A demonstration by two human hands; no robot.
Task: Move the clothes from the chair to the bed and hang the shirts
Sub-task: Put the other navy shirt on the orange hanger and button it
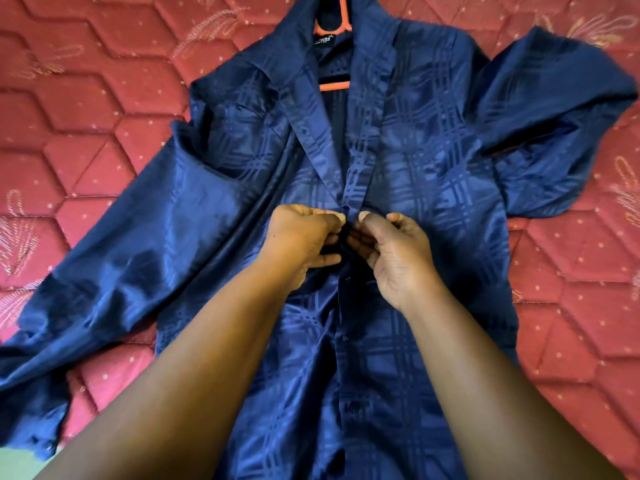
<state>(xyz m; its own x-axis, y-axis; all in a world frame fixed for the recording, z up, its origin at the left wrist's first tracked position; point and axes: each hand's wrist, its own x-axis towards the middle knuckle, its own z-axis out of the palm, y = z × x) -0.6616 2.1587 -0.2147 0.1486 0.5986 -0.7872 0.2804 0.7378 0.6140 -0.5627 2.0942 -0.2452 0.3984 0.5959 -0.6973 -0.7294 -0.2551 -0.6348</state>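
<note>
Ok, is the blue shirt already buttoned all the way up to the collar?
No: the blue shirt gapes open above the hands, exposing the orange hanger at the collar.

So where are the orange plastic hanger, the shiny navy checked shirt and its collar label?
Orange plastic hanger [334, 86]: head view, lower bar inside the open neck.
Shiny navy checked shirt [433, 174]: head view, front panel.
Collar label [324, 42]: head view, dark tag under the hanger.
</note>
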